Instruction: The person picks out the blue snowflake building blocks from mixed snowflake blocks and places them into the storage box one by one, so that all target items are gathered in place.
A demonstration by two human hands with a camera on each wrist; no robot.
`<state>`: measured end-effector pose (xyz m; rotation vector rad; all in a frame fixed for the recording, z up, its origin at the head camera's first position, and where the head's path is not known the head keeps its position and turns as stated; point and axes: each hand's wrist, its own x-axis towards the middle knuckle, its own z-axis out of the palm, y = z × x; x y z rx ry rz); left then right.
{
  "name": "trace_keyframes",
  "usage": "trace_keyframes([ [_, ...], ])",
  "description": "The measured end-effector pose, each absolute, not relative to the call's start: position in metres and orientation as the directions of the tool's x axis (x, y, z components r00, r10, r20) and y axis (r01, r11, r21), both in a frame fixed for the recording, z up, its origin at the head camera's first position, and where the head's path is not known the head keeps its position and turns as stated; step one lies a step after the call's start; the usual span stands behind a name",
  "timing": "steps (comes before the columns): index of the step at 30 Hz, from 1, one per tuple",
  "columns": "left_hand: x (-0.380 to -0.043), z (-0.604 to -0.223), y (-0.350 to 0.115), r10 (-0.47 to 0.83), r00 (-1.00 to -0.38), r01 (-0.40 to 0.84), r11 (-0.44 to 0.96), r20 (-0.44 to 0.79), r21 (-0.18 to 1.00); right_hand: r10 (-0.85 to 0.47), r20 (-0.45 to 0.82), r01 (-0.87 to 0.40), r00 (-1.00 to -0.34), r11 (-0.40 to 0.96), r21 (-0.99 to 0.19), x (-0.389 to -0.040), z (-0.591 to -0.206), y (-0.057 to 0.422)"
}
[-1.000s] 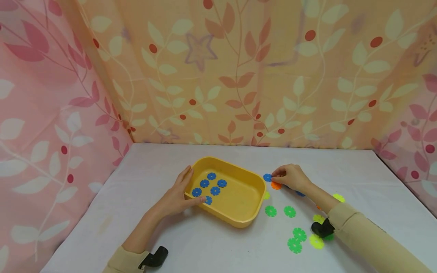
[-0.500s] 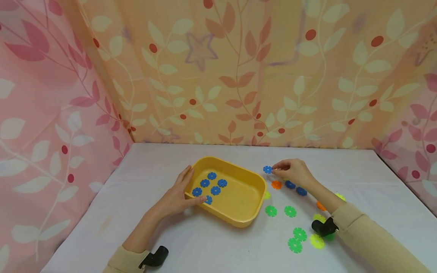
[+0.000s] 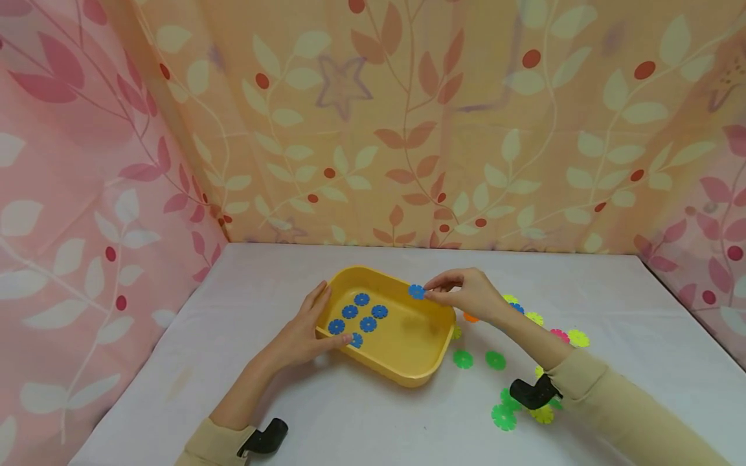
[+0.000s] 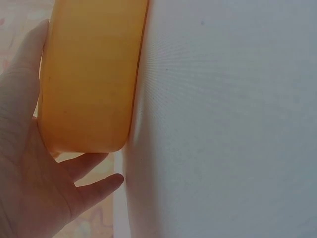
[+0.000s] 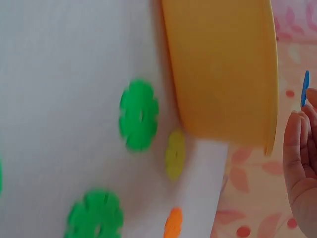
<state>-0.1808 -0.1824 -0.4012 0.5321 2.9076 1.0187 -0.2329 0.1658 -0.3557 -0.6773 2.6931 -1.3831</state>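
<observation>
My left hand point(image 3: 300, 336) holds the left end of a yellow plastic tub point(image 3: 402, 377), its thumb over the front rim and its fingers along the outer side. In the left wrist view the fingers spread round the tub's corner. Several blue notched plastic discs point(image 3: 368, 324) lie flat inside, toward the left; the thumb overlaps one. Over the tub's back right rim, my right hand point(image 3: 471, 294) pinches another blue disc point(image 3: 416, 291) between fingertips and thumb. That disc shows edge-on in the right wrist view, where the hand point(image 5: 303, 163) is partly cut off.
Right of the tub, loose discs are scattered on the white tablecloth point(image 3: 373, 433): green point(image 3: 495, 360), yellow point(image 3: 578, 338), pink point(image 3: 560, 335), orange point(image 3: 471, 317) and blue point(image 3: 516, 309). The right forearm hides some. A patterned curtain point(image 3: 396, 129) hangs behind the table.
My right hand has lifted the blue disc from beside the orange one and carried it left, over the tub's rim. The left hand and the tub have stayed in place.
</observation>
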Motion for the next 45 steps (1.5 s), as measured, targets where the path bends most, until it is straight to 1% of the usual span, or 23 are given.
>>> trace_keyframes([
  [2,-0.181,-0.401,-0.182,0.322,-0.942,0.311,0.73,0.096,0.609,-0.459,0.163,-0.399,-0.873,0.482,-0.78,-0.23,-0.356,0.155],
  [5,-0.181,-0.4,-0.182,0.323,-0.942,0.311,0.73,0.093,0.608,-0.568,0.15,-0.448,-0.809,0.432,-0.783,-0.227,-0.359,0.139],
  [8,-0.181,-0.399,-0.182,0.325,-0.941,0.313,0.729,0.094,0.609,-0.668,0.141,-0.505,-0.731,0.39,-0.77,-0.227,-0.364,0.127],
  [11,-0.181,-0.399,-0.181,0.326,-0.941,0.313,0.729,0.094,0.609,-0.75,0.122,-0.569,-0.65,0.375,-0.732,-0.23,-0.369,0.117],
  [16,-0.181,-0.398,-0.181,0.324,-0.942,0.31,0.729,0.091,0.611,-0.844,0.056,-0.653,-0.533,0.369,-0.662,-0.237,-0.377,0.105],
  [20,-0.181,-0.399,-0.181,0.324,-0.942,0.308,0.724,0.09,0.617,-0.88,-0.013,-0.667,-0.475,0.371,-0.646,-0.24,-0.38,0.096],
  [24,-0.181,-0.4,-0.182,0.328,-0.94,0.315,0.722,0.097,0.616,-0.885,-0.085,-0.648,-0.457,0.396,-0.651,-0.241,-0.382,0.089],
  [27,-0.181,-0.401,-0.182,0.331,-0.938,0.32,0.721,0.099,0.614,-0.887,-0.101,-0.652,-0.45,0.403,-0.642,-0.241,-0.384,0.085],
  [31,-0.181,-0.401,-0.182,0.331,-0.938,0.319,0.722,0.098,0.614,-0.896,-0.094,-0.672,-0.435,0.393,-0.628,-0.243,-0.386,0.083],
  [38,-0.181,-0.4,-0.182,0.325,-0.941,0.309,0.723,0.091,0.618,-0.9,-0.094,-0.671,-0.426,0.384,-0.634,-0.243,-0.387,0.084],
  [42,-0.181,-0.4,-0.182,0.32,-0.943,0.306,0.727,0.092,0.615,-0.9,-0.064,-0.657,-0.431,0.362,-0.661,-0.242,-0.384,0.086],
  [45,-0.18,-0.399,-0.182,0.318,-0.944,0.305,0.731,0.092,0.61,-0.893,-0.025,-0.651,-0.45,0.348,-0.674,-0.241,-0.38,0.091],
])
